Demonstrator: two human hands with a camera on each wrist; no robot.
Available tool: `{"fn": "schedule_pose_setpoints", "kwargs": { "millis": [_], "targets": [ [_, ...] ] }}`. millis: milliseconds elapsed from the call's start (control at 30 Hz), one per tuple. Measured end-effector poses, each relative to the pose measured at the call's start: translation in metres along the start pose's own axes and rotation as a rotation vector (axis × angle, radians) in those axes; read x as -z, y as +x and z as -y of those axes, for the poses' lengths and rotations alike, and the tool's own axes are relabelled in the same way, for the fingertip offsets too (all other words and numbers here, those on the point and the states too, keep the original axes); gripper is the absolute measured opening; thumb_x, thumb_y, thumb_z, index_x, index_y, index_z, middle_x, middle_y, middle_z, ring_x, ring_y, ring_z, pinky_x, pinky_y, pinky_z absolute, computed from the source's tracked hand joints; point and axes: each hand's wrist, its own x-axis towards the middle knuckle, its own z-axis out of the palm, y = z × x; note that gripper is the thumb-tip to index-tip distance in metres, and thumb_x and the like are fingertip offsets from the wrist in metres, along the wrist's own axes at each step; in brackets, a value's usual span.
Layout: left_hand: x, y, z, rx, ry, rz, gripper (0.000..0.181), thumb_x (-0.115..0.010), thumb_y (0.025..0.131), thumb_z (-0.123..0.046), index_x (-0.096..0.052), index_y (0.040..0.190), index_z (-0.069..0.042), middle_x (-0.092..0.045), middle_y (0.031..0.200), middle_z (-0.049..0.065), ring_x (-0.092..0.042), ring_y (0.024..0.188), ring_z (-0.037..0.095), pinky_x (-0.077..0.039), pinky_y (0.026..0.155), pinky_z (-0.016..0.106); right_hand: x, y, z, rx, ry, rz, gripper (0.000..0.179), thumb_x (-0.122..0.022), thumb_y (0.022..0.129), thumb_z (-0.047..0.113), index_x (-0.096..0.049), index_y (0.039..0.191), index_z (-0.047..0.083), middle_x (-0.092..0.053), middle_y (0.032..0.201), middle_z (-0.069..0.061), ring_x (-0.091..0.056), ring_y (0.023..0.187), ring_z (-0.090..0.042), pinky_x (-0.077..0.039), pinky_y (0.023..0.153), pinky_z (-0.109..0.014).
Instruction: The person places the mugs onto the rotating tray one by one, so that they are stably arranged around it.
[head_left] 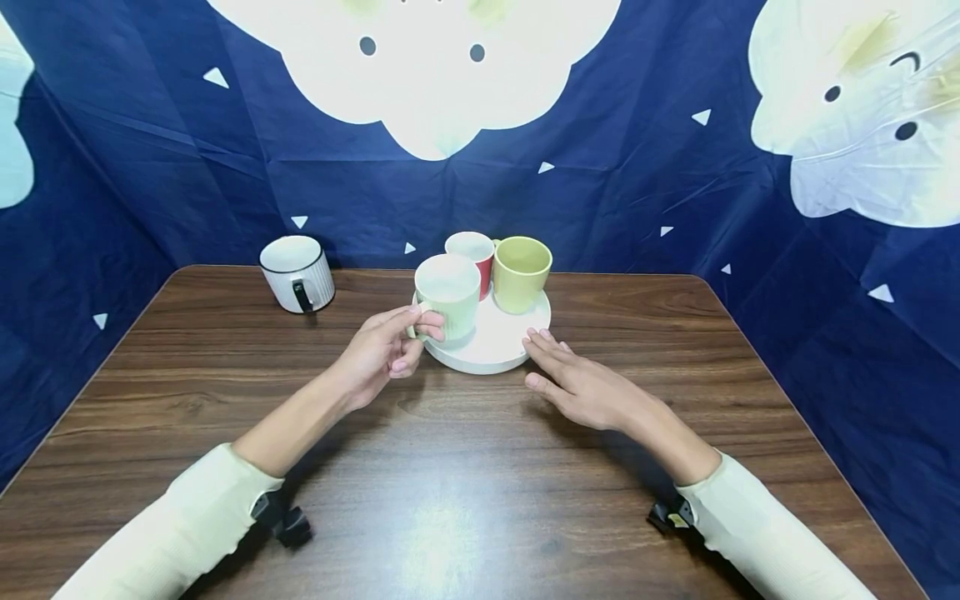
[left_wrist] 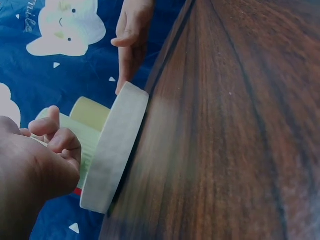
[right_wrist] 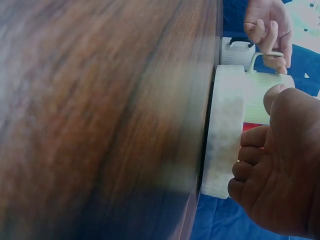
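Observation:
In the head view a pale green mug (head_left: pixel 450 300) stands on the front left of a round white tray (head_left: pixel 487 364), or just above it; I cannot tell which. My left hand (head_left: pixel 378 350) pinches its handle, which shows in the right wrist view as a thin green loop (right_wrist: pixel 255 61). On the tray behind it are a red mug (head_left: pixel 486 271) with a white inside and a yellow-green mug (head_left: pixel 517 283). My right hand (head_left: pixel 581 383), fingers straight, is at the tray's right front rim; whether the fingertips touch it is unclear.
A white ribbed mug (head_left: pixel 300 279) with a black rim and black handle stands at the table's back left. The wooden table (head_left: pixel 480 467) ends at a dark blue cloth (head_left: pixel 637 192) with printed clouds, which hangs behind it and along the sides.

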Motion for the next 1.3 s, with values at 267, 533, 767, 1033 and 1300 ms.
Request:
{"fn": "schedule_pose_setpoints", "kwargs": {
  "millis": [267, 533, 767, 1033, 1300],
  "targets": [
    [0.003, 0.004, 0.004, 0.031, 0.048, -0.014, 0.036, -0.039, 0.125, -0.026, -0.069, 0.132, -0.007, -0.076, 0.106, -0.005, -0.041, 0.052, 0.004, -0.032, 0.050, 0.018, 0.000, 0.000, 0.000, -0.005, 0.003, 0.006, 0.070, -0.046, 0.123, 0.046, -0.028, 0.179, 0.007, -0.018, 0.190, -0.014, -0.017, 0.177, -0.035, -0.022, 0.144, -0.059],
    [0.004, 0.011, 0.004, 0.048, 0.049, -0.029, 0.037, -0.038, 0.125, -0.027, -0.068, 0.131, -0.006, -0.075, 0.103, -0.006, -0.040, 0.051, 0.004, -0.031, 0.049, 0.017, 0.000, 0.000, 0.000, -0.001, 0.005, 0.005, 0.070, -0.047, 0.122, 0.044, -0.029, 0.179, 0.007, -0.018, 0.189, -0.014, -0.018, 0.177, -0.034, -0.022, 0.144, -0.059],
    [0.002, 0.017, 0.001, 0.080, 0.046, -0.042, 0.038, -0.038, 0.125, -0.030, -0.069, 0.129, -0.008, -0.075, 0.102, -0.007, -0.039, 0.051, 0.002, -0.031, 0.047, 0.015, 0.000, -0.001, 0.000, -0.003, 0.006, 0.006, 0.070, -0.047, 0.122, 0.044, -0.029, 0.179, 0.008, -0.018, 0.190, -0.013, -0.017, 0.178, -0.034, -0.022, 0.144, -0.058],
    [0.002, 0.019, -0.005, 0.114, 0.116, -0.090, 0.041, -0.040, 0.125, -0.032, -0.068, 0.135, -0.004, -0.076, 0.102, -0.007, -0.042, 0.050, 0.003, -0.029, 0.045, 0.015, 0.000, -0.001, 0.002, 0.009, 0.012, 0.002, 0.070, -0.047, 0.122, 0.045, -0.029, 0.179, 0.009, -0.019, 0.189, -0.014, -0.018, 0.177, -0.034, -0.022, 0.144, -0.058],
    [-0.001, 0.018, -0.004, 0.147, 0.189, -0.109, 0.041, -0.042, 0.124, -0.036, -0.067, 0.137, -0.005, -0.075, 0.104, -0.008, -0.045, 0.051, 0.003, -0.030, 0.045, 0.017, -0.002, -0.002, 0.002, 0.008, 0.014, 0.004, 0.070, -0.046, 0.122, 0.046, -0.028, 0.179, 0.009, -0.018, 0.190, -0.014, -0.018, 0.177, -0.034, -0.022, 0.144, -0.058]
  ]
}}
